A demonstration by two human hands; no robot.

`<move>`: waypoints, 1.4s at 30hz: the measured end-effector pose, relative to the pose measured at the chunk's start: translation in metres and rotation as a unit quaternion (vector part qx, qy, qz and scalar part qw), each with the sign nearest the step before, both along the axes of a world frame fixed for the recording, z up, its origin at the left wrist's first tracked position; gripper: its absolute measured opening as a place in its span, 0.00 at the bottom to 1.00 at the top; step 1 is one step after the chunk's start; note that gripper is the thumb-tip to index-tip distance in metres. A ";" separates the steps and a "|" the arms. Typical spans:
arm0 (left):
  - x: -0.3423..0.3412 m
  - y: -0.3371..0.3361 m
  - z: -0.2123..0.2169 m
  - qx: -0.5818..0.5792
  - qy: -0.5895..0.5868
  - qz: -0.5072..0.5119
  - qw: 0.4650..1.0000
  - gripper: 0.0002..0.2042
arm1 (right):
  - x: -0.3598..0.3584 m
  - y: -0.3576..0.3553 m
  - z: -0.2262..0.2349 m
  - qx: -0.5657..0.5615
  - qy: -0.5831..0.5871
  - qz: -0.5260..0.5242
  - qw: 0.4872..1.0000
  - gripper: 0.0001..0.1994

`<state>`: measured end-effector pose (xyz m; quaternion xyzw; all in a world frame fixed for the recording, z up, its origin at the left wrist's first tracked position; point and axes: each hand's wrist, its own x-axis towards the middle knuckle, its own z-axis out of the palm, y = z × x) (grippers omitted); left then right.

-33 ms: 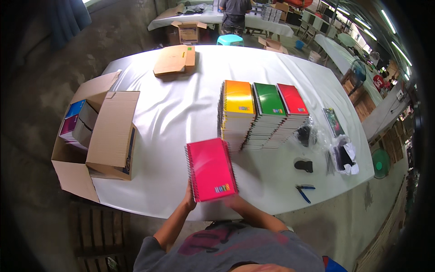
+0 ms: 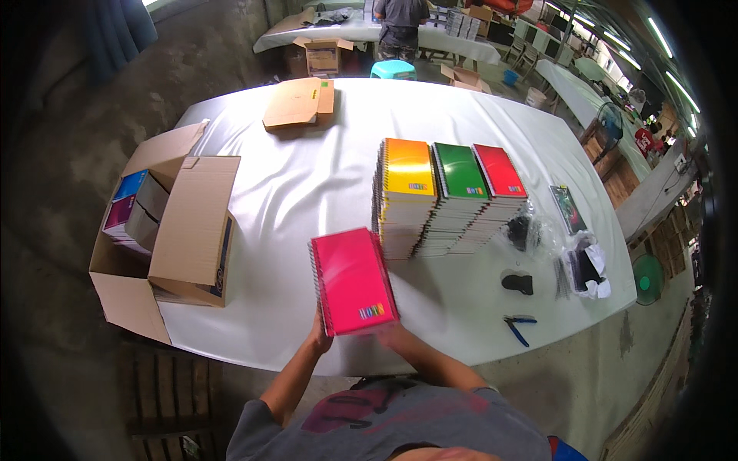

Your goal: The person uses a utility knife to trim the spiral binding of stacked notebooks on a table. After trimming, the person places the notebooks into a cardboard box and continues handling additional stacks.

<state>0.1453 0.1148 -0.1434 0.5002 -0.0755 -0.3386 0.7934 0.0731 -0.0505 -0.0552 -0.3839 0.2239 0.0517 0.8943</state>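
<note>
Desk with white cloth fills centre of frame; no visible change from frame a moment before, layout same.
Open cardboard box at left edge, coloured notebooks inside.
Three notebook stacks, yellow, green, red tops, right of centre.
Pink spiral notebook lower centre, held above desk near edge, tilted slightly.
Left hand at bottom left corner, right hand at bottom right; fingers closed on lower edge, mostly hidden beneath, likely curled under cover.
Forearms rise from lower edge, converging.
</note>
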 end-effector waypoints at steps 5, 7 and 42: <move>0.079 -0.014 0.045 -0.004 0.048 0.015 0.999 0.40 | 0.096 0.003 0.040 -0.003 0.100 -0.046 0.994 0.20; 0.108 -0.024 0.048 -0.016 0.049 0.011 0.999 0.39 | 0.125 -0.003 0.032 -0.013 0.094 -0.053 0.994 0.19; 0.112 -0.077 0.014 0.087 0.078 0.180 0.977 0.36 | -0.110 -0.142 -0.059 -0.789 0.008 -0.042 0.613 0.22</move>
